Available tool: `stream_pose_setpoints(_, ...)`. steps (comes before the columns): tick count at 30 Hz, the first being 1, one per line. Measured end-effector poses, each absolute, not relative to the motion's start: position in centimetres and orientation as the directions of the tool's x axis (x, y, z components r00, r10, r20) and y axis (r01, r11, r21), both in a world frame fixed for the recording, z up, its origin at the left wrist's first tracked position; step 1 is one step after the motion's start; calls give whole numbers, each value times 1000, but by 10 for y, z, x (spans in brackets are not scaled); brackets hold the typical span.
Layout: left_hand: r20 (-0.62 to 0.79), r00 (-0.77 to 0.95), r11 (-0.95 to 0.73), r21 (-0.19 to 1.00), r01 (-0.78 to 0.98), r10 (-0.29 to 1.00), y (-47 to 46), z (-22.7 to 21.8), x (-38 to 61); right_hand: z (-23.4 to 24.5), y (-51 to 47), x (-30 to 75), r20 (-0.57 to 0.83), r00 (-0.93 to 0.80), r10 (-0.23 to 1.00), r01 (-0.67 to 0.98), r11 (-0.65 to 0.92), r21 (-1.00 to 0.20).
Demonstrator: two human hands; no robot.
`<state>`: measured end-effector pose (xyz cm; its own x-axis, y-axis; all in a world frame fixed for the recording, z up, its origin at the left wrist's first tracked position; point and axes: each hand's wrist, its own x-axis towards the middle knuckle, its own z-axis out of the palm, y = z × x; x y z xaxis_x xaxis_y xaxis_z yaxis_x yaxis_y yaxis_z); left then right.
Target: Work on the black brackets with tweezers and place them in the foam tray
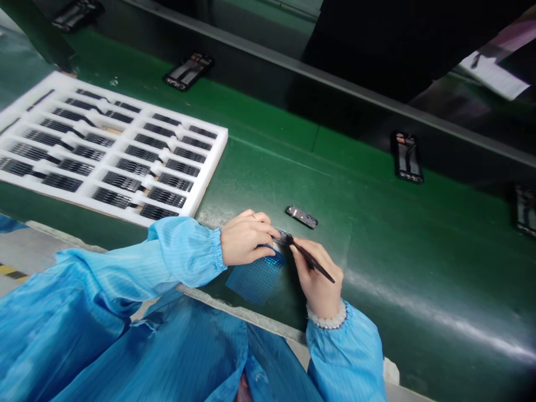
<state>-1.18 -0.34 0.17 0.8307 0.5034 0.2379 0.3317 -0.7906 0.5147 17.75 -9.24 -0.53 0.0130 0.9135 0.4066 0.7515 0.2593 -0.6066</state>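
Observation:
My left hand (247, 237) rests low over the green bench, thumb and fingertips at the edge of a small dark part (284, 238). From the right, my right hand (320, 273) grips a slim black pen-shaped tool (315, 261) whose tip meets that part. The fingers hide the exact kind of tool. Beneath the left hand lies a blue translucent sheet (253, 280) with a grid of small marks. Just beyond both hands sits a narrow black phone-like piece (302, 217) with a light strip on it.
A white foam tray (211, 162) holding many black flat parts stands at the left. Along a dark strip at the back lie opened phone bodies (188, 71), another phone body (407, 157) among them. A metal rail (335, 81) runs behind. The bench's front edge (234, 308) is near my body.

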Motion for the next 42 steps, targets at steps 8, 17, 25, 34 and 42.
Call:
stream_pose_setpoints(8, 219, 833, -784, 517, 343, 508, -4, 2, -12, -5, -95, 178, 403, 72, 912, 711, 236, -662)
stream_pose_setpoints(17, 188, 841, -778, 521, 352, 507, -3, 3, -12, -4, -95, 178, 376, 52, 925, 713, 229, -662)
stream_pose_setpoints(25, 206, 838, -789, 503, 352, 506, -3, 4, -11, -3, -93, 177, 385, 49, 922, 738, 226, -636)
stream_pose_setpoints(34, 174, 842, -781, 504, 370, 511, -3, 6, -11, -5, -93, 177, 382, 73, 921, 723, 214, -656)
stream_pose_setpoints(42, 184, 842, -782, 508, 360, 507, -3, 6, -11, -6, -95, 179, 391, 162, 906, 683, 183, -707)
